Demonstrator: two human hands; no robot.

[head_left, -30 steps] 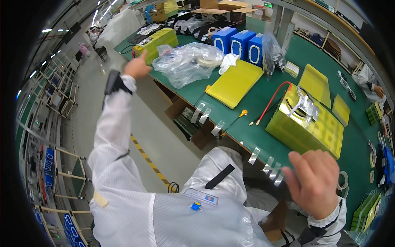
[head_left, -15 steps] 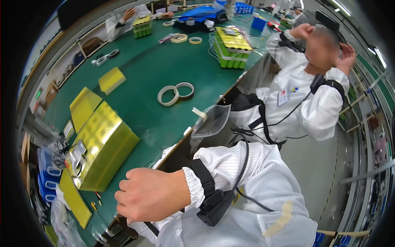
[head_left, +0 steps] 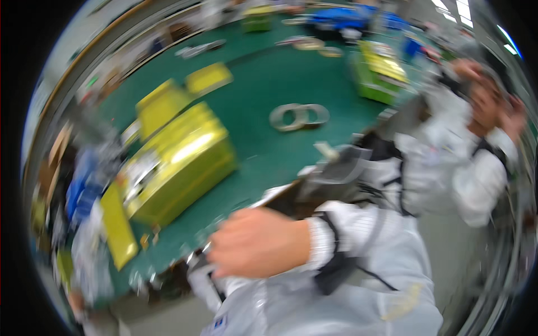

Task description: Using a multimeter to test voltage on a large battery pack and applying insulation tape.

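My right hand reaches across from the right over the table's front edge, its back toward me. Its fingers curl under into a closed shape; motion blurs them, and whatever they hold, if anything, is hidden. Below it shows a white sleeve with a dark strap; my left hand cannot be made out there. Beyond the right hand lies a large yellow-wrapped battery pack, with wires and a pale part on its left end. Yellow flat boards lie beside it, and another yellow sheet is behind.
Two tape rolls lie mid-table. A green-and-yellow battery pack stands far right. A person in white is at the right, hands raised to the head. Plastic bags are at the left. A blurred skin-coloured shape is lower left.
My view has swung left and down, so the table and things on it appear farther right and are blurred. My right hand keeps its closed shape.
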